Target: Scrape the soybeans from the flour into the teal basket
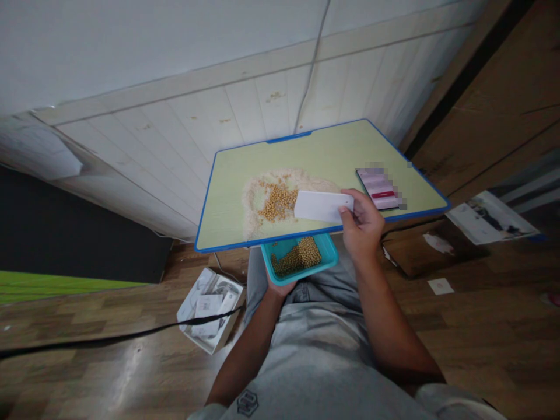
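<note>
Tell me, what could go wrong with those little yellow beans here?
The loose beans on the table could roll off its near edge and miss the turquoise tray, which sits by only part of that edge. Pale grains lie around the beans, so the flat white piece in the right hand might sweep both together. The left hand seems to support the tray from below, so a tilt could spill its contents.

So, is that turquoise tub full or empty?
Partly full: the turquoise tub has soybeans in it, heaped more toward the right, and its bare inner walls show above them.
</note>
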Motion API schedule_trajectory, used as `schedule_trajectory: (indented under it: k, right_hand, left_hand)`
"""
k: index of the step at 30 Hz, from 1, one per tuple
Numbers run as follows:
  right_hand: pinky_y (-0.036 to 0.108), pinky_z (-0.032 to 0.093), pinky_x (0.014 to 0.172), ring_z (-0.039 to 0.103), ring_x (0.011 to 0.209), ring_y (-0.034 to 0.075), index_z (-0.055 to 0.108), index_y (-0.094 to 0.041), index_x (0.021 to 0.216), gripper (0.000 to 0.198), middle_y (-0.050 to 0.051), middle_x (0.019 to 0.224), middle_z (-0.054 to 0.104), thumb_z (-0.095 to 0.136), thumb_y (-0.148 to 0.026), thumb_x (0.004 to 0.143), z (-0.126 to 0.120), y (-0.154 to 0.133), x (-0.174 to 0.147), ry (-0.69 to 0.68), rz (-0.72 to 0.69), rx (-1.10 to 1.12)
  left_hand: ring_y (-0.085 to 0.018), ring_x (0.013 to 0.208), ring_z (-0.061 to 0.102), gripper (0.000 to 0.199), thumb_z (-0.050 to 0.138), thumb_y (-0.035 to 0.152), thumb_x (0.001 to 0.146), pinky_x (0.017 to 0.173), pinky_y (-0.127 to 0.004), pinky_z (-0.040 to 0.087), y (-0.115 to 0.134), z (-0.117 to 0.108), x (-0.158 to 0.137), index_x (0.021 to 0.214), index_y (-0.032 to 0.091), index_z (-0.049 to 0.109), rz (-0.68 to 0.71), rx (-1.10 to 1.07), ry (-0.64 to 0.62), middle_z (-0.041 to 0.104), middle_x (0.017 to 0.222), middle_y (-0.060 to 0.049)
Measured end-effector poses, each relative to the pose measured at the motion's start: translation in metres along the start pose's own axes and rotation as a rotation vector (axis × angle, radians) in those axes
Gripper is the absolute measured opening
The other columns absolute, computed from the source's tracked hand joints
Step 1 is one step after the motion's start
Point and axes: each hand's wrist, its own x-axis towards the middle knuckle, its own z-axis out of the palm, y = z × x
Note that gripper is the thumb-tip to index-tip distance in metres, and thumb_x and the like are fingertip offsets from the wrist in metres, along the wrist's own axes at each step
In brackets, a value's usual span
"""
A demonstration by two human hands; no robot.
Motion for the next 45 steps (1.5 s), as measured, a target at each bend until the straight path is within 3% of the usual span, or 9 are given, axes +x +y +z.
schedule_trajectory:
  k: [8, 19, 24, 30, 38, 45]
  right_hand:
    - [0.044, 0.068, 0.097, 0.08, 0.106, 0.027, 0.082, -0.025, 0.12, 0.027, 0.007, 0.117, 0.085, 0.074, -0.033, 0.096, -0.001, 0.003, -0.001, -0.053, 0.017, 0.001]
    - [0.037, 0.067, 0.085, 0.081, 0.105, 0.026, 0.083, -0.025, 0.12, 0.027, 0.007, 0.118, 0.085, 0.074, -0.033, 0.095, 0.0, 0.002, 0.0, -0.075, 0.007, 0.012]
    - [0.039, 0.068, 0.088, 0.081, 0.103, 0.026, 0.081, -0.026, 0.122, 0.027, 0.007, 0.119, 0.086, 0.074, -0.04, 0.1, 0.002, 0.001, -0.002, -0.124, 0.003, 0.006]
    - [0.037, 0.068, 0.091, 0.082, 0.108, 0.025, 0.083, -0.027, 0.125, 0.027, 0.006, 0.121, 0.087, 0.072, -0.037, 0.102, 0.01, -0.001, -0.008, -0.206, 0.013, 0.026]
    - [0.04, 0.068, 0.101, 0.083, 0.112, 0.025, 0.084, -0.029, 0.123, 0.024, 0.004, 0.121, 0.088, 0.07, -0.032, 0.103, 0.023, -0.003, -0.015, -0.251, -0.026, 0.038]
    - [0.042, 0.068, 0.104, 0.083, 0.115, 0.026, 0.083, -0.031, 0.125, 0.025, 0.004, 0.123, 0.087, 0.068, -0.033, 0.105, 0.026, -0.004, -0.016, -0.216, -0.063, 0.027]
  left_hand:
    - [-0.033, 0.17, 0.045, 0.065, 0.031, 0.062, 0.108, 0.142, -0.063, 0.033, 0.0, -0.001, 0.004, 0.115, 0.025, 0.084, -0.007, -0.004, -0.002, 0.08, 0.147, -0.009]
    - [-0.034, 0.164, 0.053, 0.067, 0.029, 0.063, 0.109, 0.142, -0.065, 0.032, -0.001, -0.003, 0.007, 0.112, 0.025, 0.084, -0.019, -0.059, 0.009, 0.085, 0.133, -0.009]
    - [-0.037, 0.163, 0.052, 0.071, 0.028, 0.063, 0.109, 0.143, -0.067, 0.03, 0.0, -0.004, 0.007, 0.113, 0.022, 0.086, -0.03, -0.059, -0.02, 0.085, 0.133, -0.011]
    - [-0.038, 0.165, 0.05, 0.072, 0.029, 0.066, 0.109, 0.142, -0.069, 0.029, -0.001, -0.005, 0.01, 0.12, 0.023, 0.086, -0.016, -0.051, -0.082, 0.073, 0.159, -0.009]
    - [-0.038, 0.163, 0.051, 0.069, 0.031, 0.064, 0.109, 0.14, -0.072, 0.031, -0.002, -0.01, 0.014, 0.12, 0.026, 0.087, 0.015, 0.008, -0.112, 0.08, 0.145, -0.01]
    - [-0.037, 0.168, 0.046, 0.066, 0.031, 0.063, 0.108, 0.141, -0.072, 0.028, -0.003, 0.0, 0.006, 0.125, 0.029, 0.085, 0.051, 0.028, -0.132, 0.075, 0.156, -0.006]
